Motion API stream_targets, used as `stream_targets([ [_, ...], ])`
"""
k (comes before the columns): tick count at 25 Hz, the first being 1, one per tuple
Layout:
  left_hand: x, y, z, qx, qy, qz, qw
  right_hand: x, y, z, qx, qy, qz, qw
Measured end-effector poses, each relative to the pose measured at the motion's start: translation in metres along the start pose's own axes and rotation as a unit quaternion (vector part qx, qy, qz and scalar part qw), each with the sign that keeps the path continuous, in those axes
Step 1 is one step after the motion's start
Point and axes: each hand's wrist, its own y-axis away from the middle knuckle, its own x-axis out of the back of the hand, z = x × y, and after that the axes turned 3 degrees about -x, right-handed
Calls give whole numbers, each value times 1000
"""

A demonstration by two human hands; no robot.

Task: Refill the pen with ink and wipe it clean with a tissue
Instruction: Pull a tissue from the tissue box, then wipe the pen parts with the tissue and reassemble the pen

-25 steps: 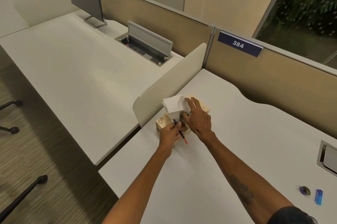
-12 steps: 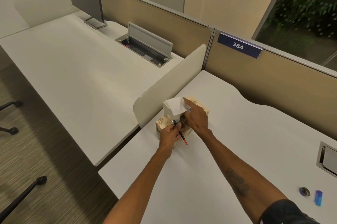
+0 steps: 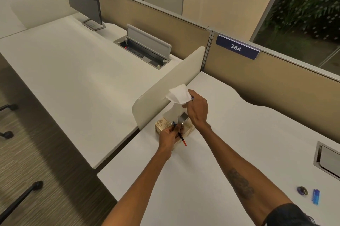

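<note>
Rising from the tissue box, a tissue sits pinched in the right hand.

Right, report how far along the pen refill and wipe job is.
Done, apparently: the pen looks assembled in the left hand; whether it got refilled can't be told. The ink bottle sits off to the right on the desk. In hand: the right hand is pulling a tissue up out of the tissue box. Left: wiping the pen.
</note>
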Motion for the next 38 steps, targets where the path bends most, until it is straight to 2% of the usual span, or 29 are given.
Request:
stream_targets([
  [7,-2,10,1,-32,-16,0,999,33,-6,-19,-5,-142,67,988],
  [12,-1,25,1,-81,-101,-29,991,73,10,-7,-105,-256,71,958],
  [16,-15,47,8,-116,-133,-54,983,100,32,8,-130,-255,85,954],
  [20,-45,78,22,-164,-105,-77,978,128,57,22,-164,-281,75,943],
  [24,-74,105,28,-182,-51,-94,977,166,83,42,-239,-363,60,899],
  [34,-138,169,21,-240,-53,-74,967,247,149,102,-279,-445,132,841],
  [36,-149,180,22,-258,-57,-80,961,262,160,111,-283,-428,147,845],
  [38,-163,193,18,-267,-90,-144,949,276,171,119,-287,-385,162,862],
])
